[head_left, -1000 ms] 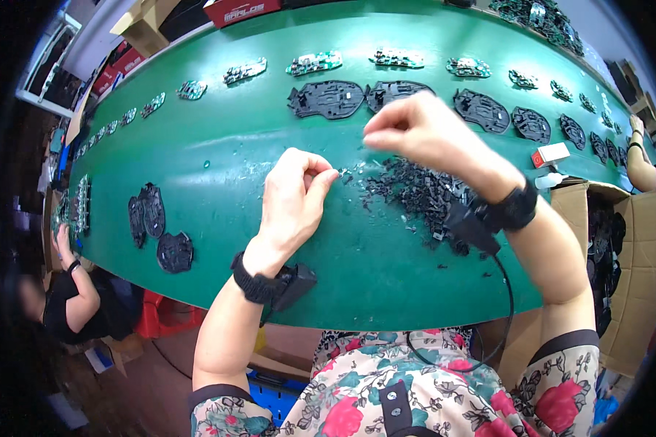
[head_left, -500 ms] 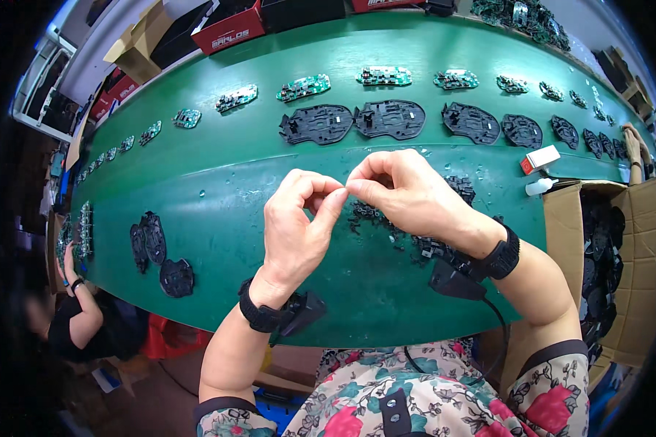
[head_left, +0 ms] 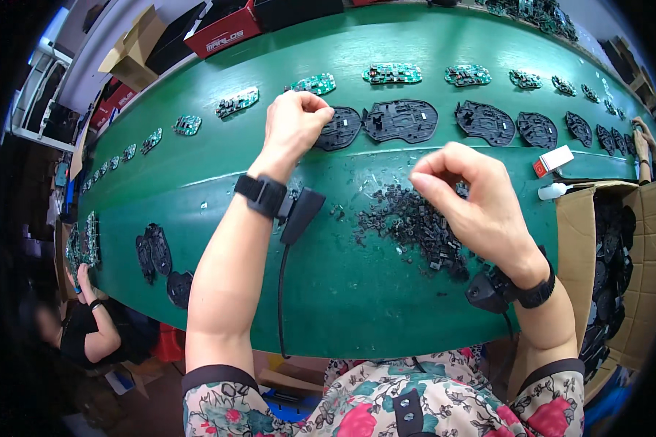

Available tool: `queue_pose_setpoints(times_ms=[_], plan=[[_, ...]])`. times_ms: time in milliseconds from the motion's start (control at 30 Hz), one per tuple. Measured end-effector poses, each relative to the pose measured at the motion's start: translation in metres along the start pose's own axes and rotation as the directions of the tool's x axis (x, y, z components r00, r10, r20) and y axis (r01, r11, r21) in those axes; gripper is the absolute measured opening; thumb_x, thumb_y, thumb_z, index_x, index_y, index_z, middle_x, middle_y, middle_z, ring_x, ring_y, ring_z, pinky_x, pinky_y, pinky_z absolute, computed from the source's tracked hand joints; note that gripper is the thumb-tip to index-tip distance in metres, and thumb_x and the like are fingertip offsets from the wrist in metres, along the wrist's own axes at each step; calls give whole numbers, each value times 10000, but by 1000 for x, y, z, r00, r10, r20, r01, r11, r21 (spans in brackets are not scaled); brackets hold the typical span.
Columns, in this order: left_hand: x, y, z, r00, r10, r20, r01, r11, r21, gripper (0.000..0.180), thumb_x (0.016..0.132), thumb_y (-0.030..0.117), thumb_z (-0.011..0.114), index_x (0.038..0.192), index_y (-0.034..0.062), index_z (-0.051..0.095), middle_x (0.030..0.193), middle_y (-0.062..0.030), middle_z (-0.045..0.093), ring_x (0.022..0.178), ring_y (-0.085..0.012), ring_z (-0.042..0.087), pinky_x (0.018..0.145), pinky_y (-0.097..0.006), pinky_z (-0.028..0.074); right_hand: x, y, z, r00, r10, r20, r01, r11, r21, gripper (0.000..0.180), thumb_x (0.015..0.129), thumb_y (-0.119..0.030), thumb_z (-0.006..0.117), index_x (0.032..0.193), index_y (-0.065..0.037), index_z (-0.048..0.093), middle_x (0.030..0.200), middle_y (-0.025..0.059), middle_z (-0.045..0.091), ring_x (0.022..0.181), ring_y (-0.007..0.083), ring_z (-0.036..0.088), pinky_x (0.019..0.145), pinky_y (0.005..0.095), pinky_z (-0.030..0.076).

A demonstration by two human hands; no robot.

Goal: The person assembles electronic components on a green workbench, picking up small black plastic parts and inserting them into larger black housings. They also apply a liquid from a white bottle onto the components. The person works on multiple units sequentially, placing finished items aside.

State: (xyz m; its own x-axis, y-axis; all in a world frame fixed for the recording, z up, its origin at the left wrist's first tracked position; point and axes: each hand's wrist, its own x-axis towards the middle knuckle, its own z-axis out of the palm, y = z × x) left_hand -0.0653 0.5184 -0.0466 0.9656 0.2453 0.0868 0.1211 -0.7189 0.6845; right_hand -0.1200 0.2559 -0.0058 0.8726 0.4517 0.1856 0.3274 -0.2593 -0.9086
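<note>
Black plastic shell (head_left: pixel 342 132) w/ molded ribs lies flat on a green table (head_left: pixel 342 306), L hand (head_left: pixel 291 125) over its L end, partly hiding it; L thumb & fingers bent inward, can't tell if they pinch anything. R hand (head_left: pixel 482 204) hangs by the R side of a heap of small black parts (head_left: pixel 408 218), thumb & index close tog.; can't tell if they touch or grip a bit. Table: glossy, scuffed, w/ pale crumbs near heap. Room: cluttered workshop, boxes at far edge, open carton (head_left: pixel 576 237) of black pieces at R. Counts: min. 7 shells in row, incl. one by L hand; 3 loose shells (head_left: pixel 157 251) at L; min. 12 green circuit boards (head_left: pixel 392 73) lined up behind; 1 red-white box (head_left: pixel 553 161); 1 white bottle (head_left: pixel 552 191); 2 co-workers, far L (head_left: pixel 100 339) & far R (head_left: pixel 642 143).
</note>
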Motion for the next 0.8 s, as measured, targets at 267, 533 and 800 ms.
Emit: queue_pose_setpoints(times_ms=[267, 533, 800], plan=[[32, -3, 22, 986, -116, 122, 107, 991, 77, 151, 743, 156, 761, 815, 29, 726, 719, -27, 667, 669, -97, 583, 642, -269, 464, -21, 12, -13, 999, 18, 32, -19, 1000, 11, 84, 846, -61, 678, 862, 18, 656, 742, 68, 611, 653, 115, 547, 608, 261, 454], [35, -5, 22, 984, -129, 120, 118, 988, 99, 142, 738, 150, 744, 808, 29, 721, 713, -21, 656, 651, -99, 567, 631, -267, 457, -26, 17, -16, 998, 58, 27, -59, 997, 43, 90, 851, -64, 681, 863, 21, 657, 743, 60, 604, 651, 110, 537, 613, 260, 451], [30, -2, 33, 992, -122, -29, 125, 967, 221, 140, 722, 174, 737, 780, 47, 733, 729, -59, 688, 684, -129, 614, 662, -295, 482, -33, 19, -19, 999, 50, 22, -50, 999, 4, 79, 843, -49, 681, 868, 23, 660, 741, 59, 601, 643, 110, 534, 606, 256, 449]])
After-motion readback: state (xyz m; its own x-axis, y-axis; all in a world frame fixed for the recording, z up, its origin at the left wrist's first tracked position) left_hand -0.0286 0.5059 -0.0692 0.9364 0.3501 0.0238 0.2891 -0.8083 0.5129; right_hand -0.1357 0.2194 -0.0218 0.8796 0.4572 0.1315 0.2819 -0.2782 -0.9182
